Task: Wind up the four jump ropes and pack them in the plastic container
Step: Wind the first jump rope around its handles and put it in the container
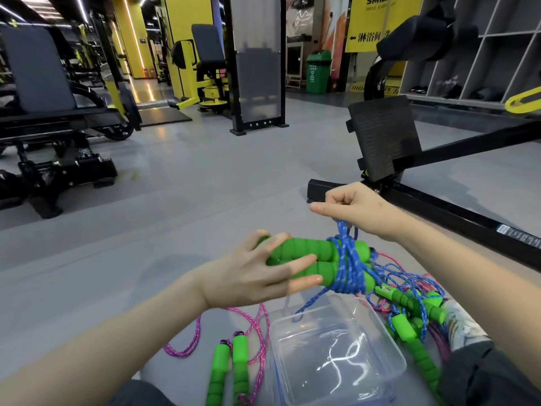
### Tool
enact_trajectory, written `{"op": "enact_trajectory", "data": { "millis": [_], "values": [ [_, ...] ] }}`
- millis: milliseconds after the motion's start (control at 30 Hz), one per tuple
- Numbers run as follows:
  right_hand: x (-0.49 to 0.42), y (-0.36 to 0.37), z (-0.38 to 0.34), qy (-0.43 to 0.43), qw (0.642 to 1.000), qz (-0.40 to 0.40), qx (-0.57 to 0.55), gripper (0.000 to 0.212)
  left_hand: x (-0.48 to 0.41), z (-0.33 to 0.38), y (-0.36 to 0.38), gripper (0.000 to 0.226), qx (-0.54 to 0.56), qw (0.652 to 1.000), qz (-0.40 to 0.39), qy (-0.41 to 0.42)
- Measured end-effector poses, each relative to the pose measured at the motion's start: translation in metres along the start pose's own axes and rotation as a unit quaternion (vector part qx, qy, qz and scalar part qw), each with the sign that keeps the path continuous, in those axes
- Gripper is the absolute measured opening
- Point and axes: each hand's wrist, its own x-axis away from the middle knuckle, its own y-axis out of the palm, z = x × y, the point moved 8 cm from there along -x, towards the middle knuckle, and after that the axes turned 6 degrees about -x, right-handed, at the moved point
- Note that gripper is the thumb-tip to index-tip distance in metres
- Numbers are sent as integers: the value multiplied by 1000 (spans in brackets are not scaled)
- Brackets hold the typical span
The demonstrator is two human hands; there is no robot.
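Closest in is the clear plastic container (pixel 307 347) on the floor, and as far as I can see nothing's packed in it, just a loose tail of blue cord dangling into it. Left of it a pink rope (pixel 240 358) lies unwound, its 2 green handles side by side. On the right there's a tangle (pixel 409 315) of blue and pink cord with more green handles, can't count the ropes in it.

Just above the container, the left hand (pixel 257 276) grips the 2 foam handles of the blue rope (pixel 348 268) in the air, fingers wrapped over them. The cord goes round the handles a bunch of times, and the right hand (pixel 351 206) pinches a loop of it just above the bundle, fingers curled tight.

So I'd call it rope 1 of 4 nearly wound, 0 packed, the others all left to do. Further back: grey gym floor (pixel 175 186), a black machine (pixel 383 136), and a green bin (pixel 317 73) way behind.
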Motion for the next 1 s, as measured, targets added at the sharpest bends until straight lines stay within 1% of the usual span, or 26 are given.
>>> {"op": "enact_trajectory", "data": {
  "millis": [67,133,167,233,267,300,333,367,400,467,500,600,667,700,733,767,900,1000],
  "values": [
    [2,0,13,39,997,-11,-58,46,-9,-2,-8,37,-2,1000,20,-7],
    [3,3,33,95,985,-17,-141,43,-11,-5,-11,36,-11,999,33,-14],
    [4,8,52,126,973,-26,-190,42,-11,-7,-11,35,-17,999,39,-23],
    [12,29,69,186,939,-71,-282,39,-10,-12,-10,37,-28,997,50,-55],
    [14,36,77,179,939,-75,-285,37,-8,-14,-8,40,-32,995,53,-74],
    [12,37,82,172,938,-45,-298,29,-6,-18,-5,43,-36,994,53,-94],
    [11,36,74,136,946,-7,-293,15,-3,-23,-1,48,-40,992,48,-113],
    [10,40,65,122,944,18,-306,17,1,-29,3,54,-42,990,36,-131],
    [10,47,64,130,940,17,-315,24,6,-36,9,59,-45,988,20,-148],
    [11,63,53,157,945,-8,-288,30,20,-50,19,65,-64,982,-19,-174],
    [11,67,56,164,948,-26,-273,29,27,-56,23,66,-79,979,-38,-182],
    [15,72,40,173,965,-107,-164,13,44,-64,30,61,-121,973,-74,-182],
    [15,68,34,177,966,-153,-108,9,50,-68,31,56,-148,968,-86,-183],
    [15,66,32,188,963,-168,-98,7,52,-69,31,53,-158,966,-94,-183],
    [16,64,31,197,959,-181,-99,5,53,-70,32,51,-165,964,-102,-183],
    [17,61,32,211,953,-190,-104,8,53,-71,32,51,-171,962,-110,-184],
    [24,62,28,252,929,-234,-137,27,52,-73,32,50,-179,956,-132,-191],
    [24,62,28,265,924,-231,-153,31,51,-75,31,50,-190,954,-134,-191]
  ]
}}
